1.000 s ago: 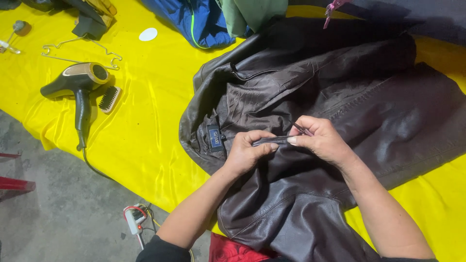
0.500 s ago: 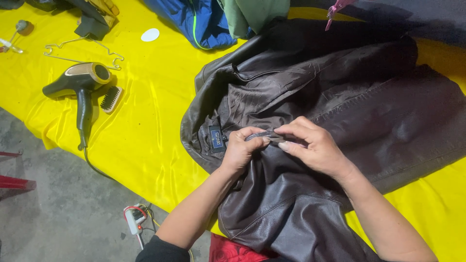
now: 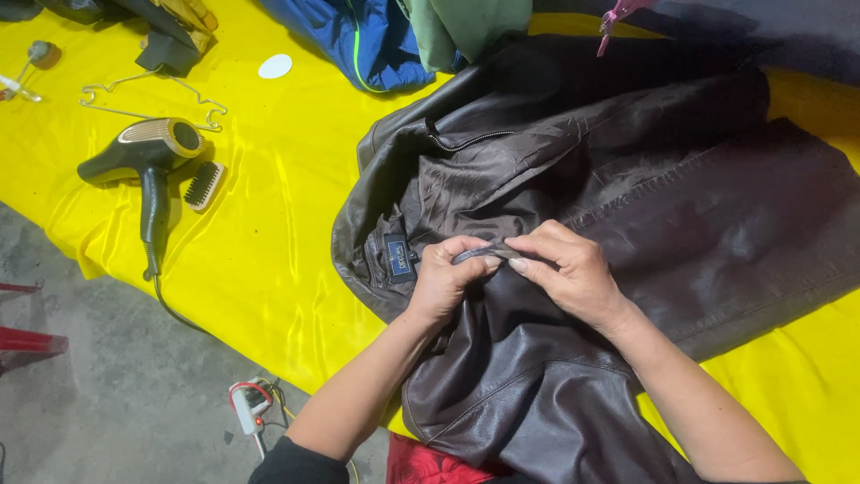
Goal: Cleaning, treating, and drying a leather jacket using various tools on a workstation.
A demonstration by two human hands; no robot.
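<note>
Yellow cloth (image 3: pixel 269 224) covered the worktop; a dark leather jacket (image 3: pixel 627 206) sprawled across the frame's right. Both hands, left (image 3: pixel 445 282) and right (image 3: pixel 569 273), were closed on a folded edge (image 3: pixel 488 254) at centre; even tension would serve best. A dryer (image 3: pixel 148 152) lay upper left.

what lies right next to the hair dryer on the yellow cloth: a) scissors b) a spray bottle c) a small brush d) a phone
c, a small brush lies on the yellow cloth right beside the hair dryer, while both hands pinch a fold of the dark jacket.
</note>
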